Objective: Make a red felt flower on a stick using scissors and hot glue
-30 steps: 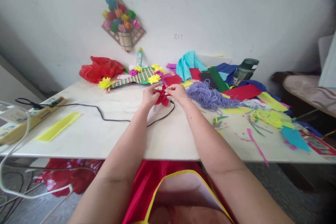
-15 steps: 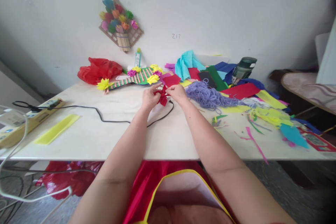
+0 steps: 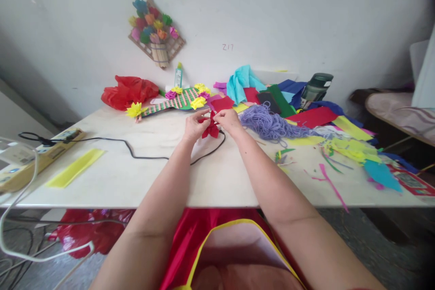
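Observation:
Both my hands meet over the middle of the white table (image 3: 142,181), pinching a small red paper flower (image 3: 210,128) between them. My left hand (image 3: 193,126) grips its left side with curled fingers. My right hand (image 3: 229,120) pinches the upper right part of the flower. A black cable (image 3: 142,156) runs under the flower and off to the left. Just beyond my hands lies a green striped paper piece (image 3: 175,99) with yellow and pink flowers on it.
A purple yarn heap (image 3: 268,123) lies right of my hands, with coloured paper sheets and scraps (image 3: 343,145) spread beyond. A red plastic bag (image 3: 127,90), glue bottle (image 3: 178,75) and dark bottle (image 3: 316,87) stand at the back. A yellow strip (image 3: 74,167) and power strip (image 3: 41,154) lie left.
My hands stay in place, fingers shifting slightly on the red flower, which has turned a little between them. The view has barely moved.

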`<action>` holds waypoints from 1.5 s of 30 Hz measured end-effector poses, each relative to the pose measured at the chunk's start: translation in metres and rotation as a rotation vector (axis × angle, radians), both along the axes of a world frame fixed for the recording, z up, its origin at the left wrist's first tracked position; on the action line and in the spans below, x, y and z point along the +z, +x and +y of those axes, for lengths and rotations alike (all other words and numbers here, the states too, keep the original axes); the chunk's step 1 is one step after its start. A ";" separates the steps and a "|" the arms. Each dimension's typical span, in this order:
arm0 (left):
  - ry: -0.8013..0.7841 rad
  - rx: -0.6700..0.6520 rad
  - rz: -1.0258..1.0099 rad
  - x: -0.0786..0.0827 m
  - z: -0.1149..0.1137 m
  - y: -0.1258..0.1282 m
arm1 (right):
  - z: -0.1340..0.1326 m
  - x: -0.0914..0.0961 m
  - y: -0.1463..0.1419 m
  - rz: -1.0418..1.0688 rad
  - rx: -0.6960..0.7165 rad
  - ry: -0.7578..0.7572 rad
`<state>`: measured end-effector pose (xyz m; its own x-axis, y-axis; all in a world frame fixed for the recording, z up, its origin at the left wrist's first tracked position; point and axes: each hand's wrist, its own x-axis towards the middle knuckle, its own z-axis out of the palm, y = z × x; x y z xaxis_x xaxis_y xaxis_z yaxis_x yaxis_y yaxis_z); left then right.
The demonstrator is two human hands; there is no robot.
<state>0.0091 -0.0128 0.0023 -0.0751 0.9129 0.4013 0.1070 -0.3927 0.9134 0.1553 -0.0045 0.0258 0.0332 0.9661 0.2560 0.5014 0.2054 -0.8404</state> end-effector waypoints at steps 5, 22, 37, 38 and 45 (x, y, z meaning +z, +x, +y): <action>-0.024 0.008 -0.020 0.000 0.002 0.000 | 0.001 -0.001 -0.001 0.004 0.025 0.036; -0.027 0.059 0.091 0.001 0.001 0.000 | 0.001 0.003 0.000 -0.127 0.020 0.034; 0.164 0.181 0.482 0.000 0.002 0.000 | -0.010 0.009 -0.002 -0.338 -0.049 0.065; 0.165 0.180 0.486 0.000 0.002 0.000 | -0.010 0.009 -0.002 -0.348 -0.037 0.066; 0.151 0.147 0.430 0.001 0.000 0.001 | -0.001 0.002 0.000 -0.308 -0.035 0.096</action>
